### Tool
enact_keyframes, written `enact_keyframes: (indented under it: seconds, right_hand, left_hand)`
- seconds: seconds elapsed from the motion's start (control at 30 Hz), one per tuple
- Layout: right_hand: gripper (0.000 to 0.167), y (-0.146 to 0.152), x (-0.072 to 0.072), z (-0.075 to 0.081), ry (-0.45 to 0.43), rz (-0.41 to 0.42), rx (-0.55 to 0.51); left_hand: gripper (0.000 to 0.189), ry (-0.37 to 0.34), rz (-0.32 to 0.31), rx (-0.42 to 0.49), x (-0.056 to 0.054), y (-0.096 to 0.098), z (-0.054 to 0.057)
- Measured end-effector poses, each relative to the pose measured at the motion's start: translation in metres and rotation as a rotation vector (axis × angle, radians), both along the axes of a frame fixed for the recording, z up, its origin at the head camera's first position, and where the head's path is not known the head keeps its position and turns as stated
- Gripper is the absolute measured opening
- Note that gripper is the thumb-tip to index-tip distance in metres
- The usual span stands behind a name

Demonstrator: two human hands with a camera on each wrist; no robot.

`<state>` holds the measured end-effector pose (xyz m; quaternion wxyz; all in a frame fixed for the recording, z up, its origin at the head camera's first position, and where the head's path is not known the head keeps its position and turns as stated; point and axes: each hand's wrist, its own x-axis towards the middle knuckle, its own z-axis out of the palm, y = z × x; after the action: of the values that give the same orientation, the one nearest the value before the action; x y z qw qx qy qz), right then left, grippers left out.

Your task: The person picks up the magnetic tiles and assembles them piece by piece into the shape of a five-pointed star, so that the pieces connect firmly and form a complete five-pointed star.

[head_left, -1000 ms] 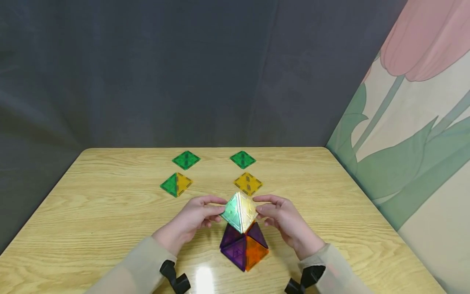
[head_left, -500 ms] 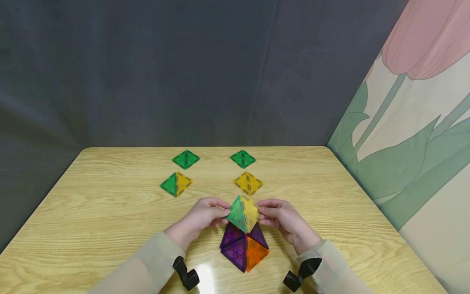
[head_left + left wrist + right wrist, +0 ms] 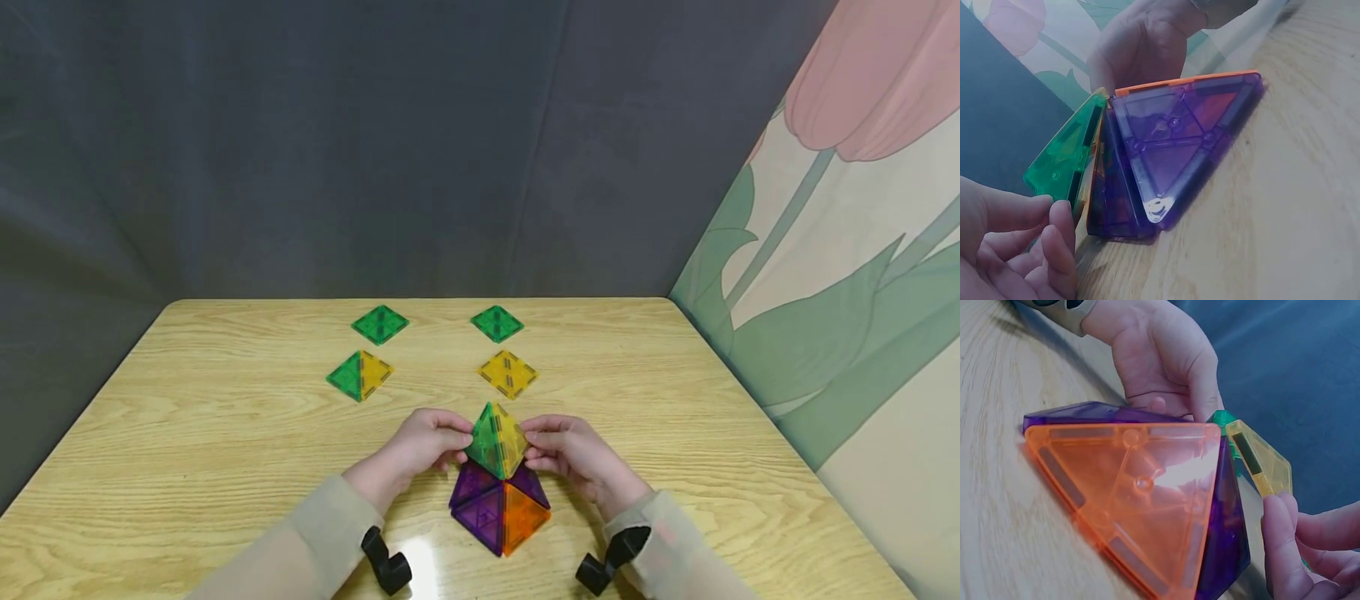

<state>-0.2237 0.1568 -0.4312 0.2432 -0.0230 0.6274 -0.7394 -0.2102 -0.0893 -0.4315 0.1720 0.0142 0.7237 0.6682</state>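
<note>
In the head view, a green triangular magnetic tile (image 3: pixel 483 443) and a yellow one (image 3: pixel 513 443) meet along one edge as a folded pair. My left hand (image 3: pixel 416 452) pinches the green side at its outer corner, thumb and forefinger on it. The yellow side's outer corner is between the thumb and fingers of my right hand (image 3: pixel 576 457). Just below the pair stands a pyramid of purple triangular tiles (image 3: pixel 477 517) and an orange triangular tile (image 3: pixel 524 518). In the left wrist view, the green tile (image 3: pixel 1063 150) leans close at the pyramid's tip, its lower part spread away from the purple sides.
Several flat tile pairs lie farther back: two green diamonds (image 3: pixel 380 325), a green-and-yellow diamond (image 3: pixel 360 376) and a yellow diamond (image 3: pixel 508 374). A dark curtain (image 3: pixel 360 150) hangs behind the wooden table (image 3: pixel 187 433); a tulip-painted wall (image 3: pixel 862 250) rises at right.
Both hands have brought the green-and-yellow pair slightly lower and nearer the pyramid, tilting it steeper. My left hand has shifted right. The pyramid and the flat pairs have stayed put.
</note>
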Motion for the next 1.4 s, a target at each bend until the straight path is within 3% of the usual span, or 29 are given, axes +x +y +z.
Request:
enact_keyframes:
  seconds: [0.47,0.7,0.8,0.93,1.1,1.23,1.4]
  right_hand:
    - [0.024,-0.004,0.0,-0.002,-0.004,0.024,0.101]
    - [0.024,-0.003,0.0,-0.001,0.012,0.028,0.149]
    - [0.027,-0.001,-0.003,0.001,0.037,-0.006,0.163]
    - [0.035,0.005,-0.021,0.006,0.08,-0.126,0.174]
    - [0.047,0.011,-0.057,0.018,0.083,-0.248,0.165]
    - [0.05,0.01,-0.075,0.023,0.044,-0.238,0.182]
    - [0.051,0.002,-0.077,0.026,0.04,-0.203,0.176]
  left_hand:
    - [0.024,-0.002,0.006,-0.049,-0.001,0.001,-0.001]
    - [0.023,-0.004,0.001,-0.034,-0.002,0.001,-0.002]
    - [0.025,-0.023,0.012,-0.017,-0.005,-0.002,-0.001]
    - [0.03,-0.033,0.075,0.006,-0.022,-0.006,0.009]
    - [0.049,-0.037,0.108,0.049,-0.058,-0.005,0.026]
    - [0.06,-0.086,0.059,0.089,-0.08,-0.001,0.03]
    - [0.06,-0.107,0.042,0.116,-0.088,0.008,0.032]
